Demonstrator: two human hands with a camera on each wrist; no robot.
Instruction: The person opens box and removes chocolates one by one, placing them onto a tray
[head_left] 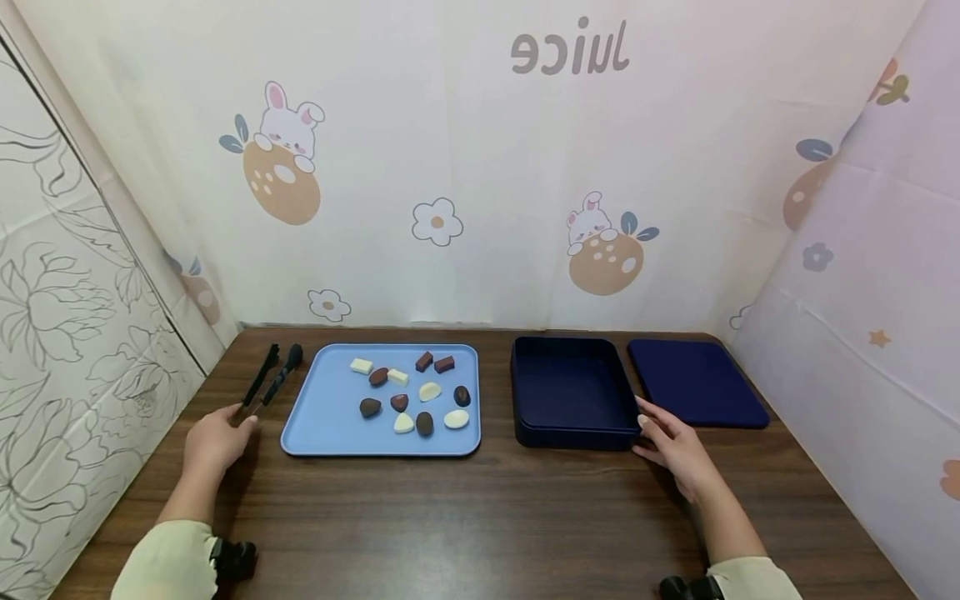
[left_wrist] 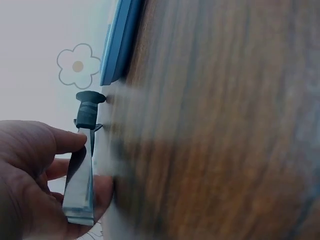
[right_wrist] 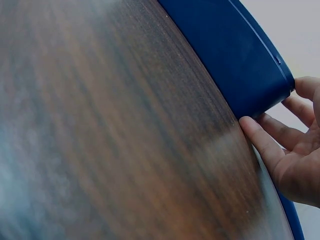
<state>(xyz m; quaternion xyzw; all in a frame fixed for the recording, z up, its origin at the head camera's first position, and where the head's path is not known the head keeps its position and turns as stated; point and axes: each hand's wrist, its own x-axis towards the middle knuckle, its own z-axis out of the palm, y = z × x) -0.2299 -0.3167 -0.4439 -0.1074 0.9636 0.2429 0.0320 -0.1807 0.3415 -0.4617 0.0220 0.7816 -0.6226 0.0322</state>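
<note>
At the left of the table, my left hand [head_left: 215, 442] grips the metal end of a pair of tongs [head_left: 281, 379], whose black tips point away and stand spread. The left wrist view shows thumb and fingers around the bare metal handle of the tongs [left_wrist: 79, 187]. My right hand [head_left: 675, 446] touches the front right corner of a dark blue square box [head_left: 577, 438]. In the right wrist view its fairly straight fingers [right_wrist: 265, 142] rest against the corner of the box [right_wrist: 240, 60]. The inside of the box shows a bare bottom.
Between the tongs and the box lies a light blue tray [head_left: 322, 417] bearing several brown and white chocolates [head_left: 424, 423]. A flat dark blue lid [head_left: 697, 383] lies right of the box. Printed curtains [head_left: 480, 167] hang behind the wooden table [head_left: 420, 525] and at both sides.
</note>
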